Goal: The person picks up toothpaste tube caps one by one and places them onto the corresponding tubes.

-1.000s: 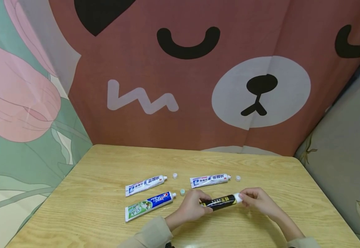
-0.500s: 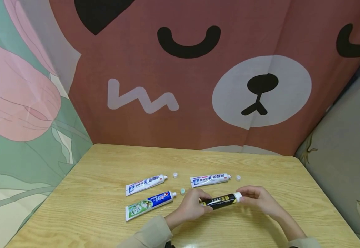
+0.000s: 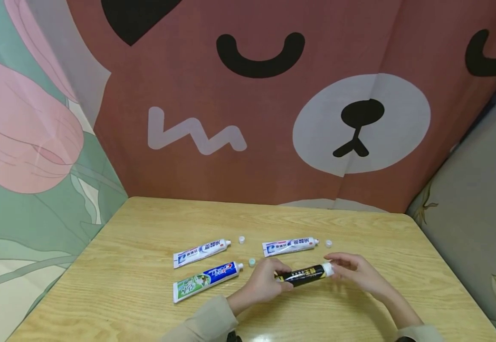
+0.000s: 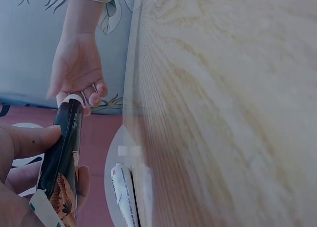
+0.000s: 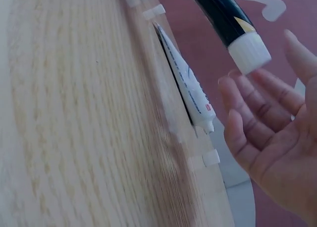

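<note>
My left hand [image 3: 265, 280] grips a black toothpaste tube [image 3: 305, 275] around its body, thumb on one side and fingers on the other in the left wrist view. The tube points right, and its white ridged cap [image 5: 249, 52] is on the end. Beside that cap, my right hand [image 3: 359, 275] has its fingers loosely extended and its thumb apart. Its fingertips [image 5: 237, 78] lie right by the cap in the right wrist view, palm turned up. The tube's tail is partly hidden by the left hand.
Two white-and-blue toothpaste tubes, a left one [image 3: 202, 252] and a right one [image 3: 290, 246], lie uncapped on the wooden table [image 3: 124, 275]. A green-and-blue tube [image 3: 207, 281] lies in front. Small caps sit near their nozzles: white [image 3: 242, 240], white [image 3: 329, 243] and green [image 3: 252, 261].
My right thumb and fingers have come off the white cap and spread apart beside it. The left hand keeps its hold on the black tube in nearly the same place.
</note>
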`<state>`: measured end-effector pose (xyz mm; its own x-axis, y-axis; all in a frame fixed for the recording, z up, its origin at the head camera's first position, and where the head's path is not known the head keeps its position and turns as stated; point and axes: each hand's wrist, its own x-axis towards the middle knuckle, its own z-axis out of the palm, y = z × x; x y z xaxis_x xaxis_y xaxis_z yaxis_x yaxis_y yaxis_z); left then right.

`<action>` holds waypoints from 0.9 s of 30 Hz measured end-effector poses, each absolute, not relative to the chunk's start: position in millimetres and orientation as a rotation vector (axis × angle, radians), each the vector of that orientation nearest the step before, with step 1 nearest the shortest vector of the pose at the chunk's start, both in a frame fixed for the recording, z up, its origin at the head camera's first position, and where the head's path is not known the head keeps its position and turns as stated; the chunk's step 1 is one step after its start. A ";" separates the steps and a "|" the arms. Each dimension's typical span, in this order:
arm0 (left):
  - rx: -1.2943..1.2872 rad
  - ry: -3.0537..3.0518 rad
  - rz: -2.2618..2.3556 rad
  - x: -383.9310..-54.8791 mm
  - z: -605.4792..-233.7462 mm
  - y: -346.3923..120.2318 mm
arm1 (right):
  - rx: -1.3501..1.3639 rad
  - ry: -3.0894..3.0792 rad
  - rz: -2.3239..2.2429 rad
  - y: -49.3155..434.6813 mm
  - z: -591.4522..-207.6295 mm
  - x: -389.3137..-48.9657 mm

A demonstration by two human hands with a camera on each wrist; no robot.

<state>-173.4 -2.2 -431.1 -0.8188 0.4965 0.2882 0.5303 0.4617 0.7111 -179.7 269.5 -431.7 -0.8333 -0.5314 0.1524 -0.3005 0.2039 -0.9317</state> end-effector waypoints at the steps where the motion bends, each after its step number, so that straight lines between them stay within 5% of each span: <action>1: -0.928 -2.654 -1.315 -173.4 -430.7 -2.4 | -0.820 2.257 -1.695 270.4 -431.8 -179.5; 27: -0.940 -2.642 -1.337 -171.1 -428.9 -1.6 | -0.760 2.218 -1.705 273.1 -431.9 -177.2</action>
